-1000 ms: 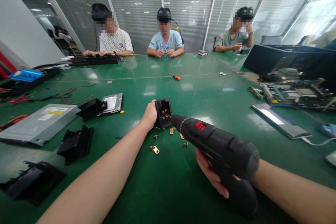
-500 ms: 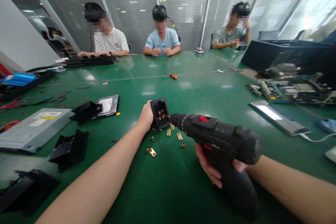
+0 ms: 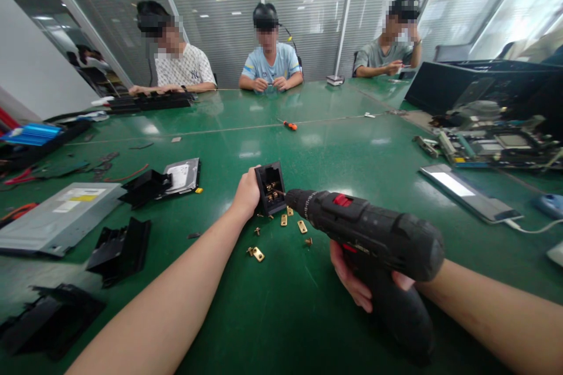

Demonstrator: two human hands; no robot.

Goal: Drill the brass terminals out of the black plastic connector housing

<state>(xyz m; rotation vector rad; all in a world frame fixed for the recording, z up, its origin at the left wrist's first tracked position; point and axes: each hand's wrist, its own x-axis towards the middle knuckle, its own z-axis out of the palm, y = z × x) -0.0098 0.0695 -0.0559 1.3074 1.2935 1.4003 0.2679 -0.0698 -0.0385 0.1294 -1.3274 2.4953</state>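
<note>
My left hand (image 3: 248, 190) is closed around the left side of a small black plastic housing (image 3: 272, 205), tilted so that its open face points toward the right. Brass-coloured fittings show inside it. In my right hand (image 3: 354, 278) is a black cordless drill (image 3: 369, 228) with a red switch on top, its grip wrapped by my fingers. The drill's thin bit reaches into the housing's opening; whether the tip touches a screw is too small to tell. Below the housing lie several brass plates (image 3: 301, 227) and a few small screws (image 3: 308, 242).
On the left lie more black housings (image 3: 121, 252), a metal drive (image 3: 57, 211) and a hard disk (image 3: 182, 177). An orange screwdriver (image 3: 290, 125) lies mid-table. A phone (image 3: 468, 193) with a cable and a circuit board (image 3: 505, 143) are at right. Several people sit across the green table.
The view has shifted slightly, so the housing and the drill appear a little further right. Both hands keep their grip, with the bit still at the housing's opening.
</note>
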